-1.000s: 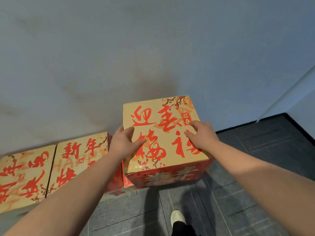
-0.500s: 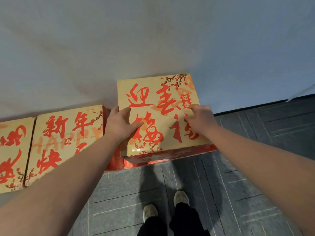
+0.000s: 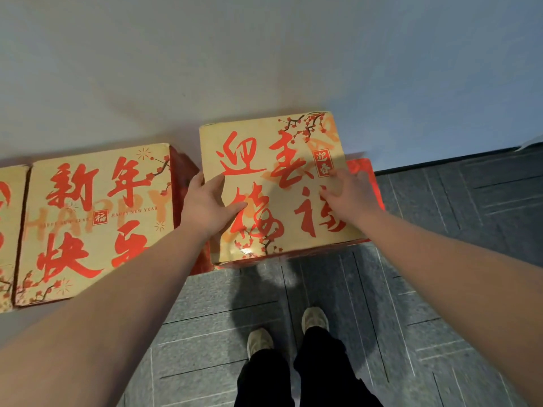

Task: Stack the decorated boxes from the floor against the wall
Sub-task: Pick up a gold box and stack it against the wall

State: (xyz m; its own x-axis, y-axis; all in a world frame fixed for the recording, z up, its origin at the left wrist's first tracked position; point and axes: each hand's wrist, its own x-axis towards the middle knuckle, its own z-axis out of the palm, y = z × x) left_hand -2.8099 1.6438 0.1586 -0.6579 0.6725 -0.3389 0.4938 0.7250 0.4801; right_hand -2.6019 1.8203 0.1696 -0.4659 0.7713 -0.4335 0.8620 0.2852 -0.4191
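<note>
A cream-topped decorated box (image 3: 282, 183) with red calligraphy and plum blossom sprigs sits in the middle of the frame, its far edge close against the pale wall (image 3: 264, 54). It rests on top of a red box (image 3: 363, 174), of which only a strip shows past its right side and along its lower front edge.

The left hand (image 3: 207, 205) grips the top box at its left edge: the thumb lies across the printed top while the fingers (image 3: 197, 180) drop over the side, out of sight. The right hand (image 3: 351, 195) lies on the right part of the top, fingers (image 3: 338, 174) spread and fairly straight, pressing flat on the surface near the small red label.

To the left of the frame a second decorated box (image 3: 94, 218), also cream with red characters and the words HAPPY NEW YEAR, stands against the wall, its red side facing the held box with a narrow gap between them. A third box (image 3: 8, 230) is cut off at the left border, touching the second.

At the bottom of the frame, dark grey floor (image 3: 440, 259) tiles, two light shoes (image 3: 316, 318) and black trouser legs (image 3: 293, 377) show below the stack
</note>
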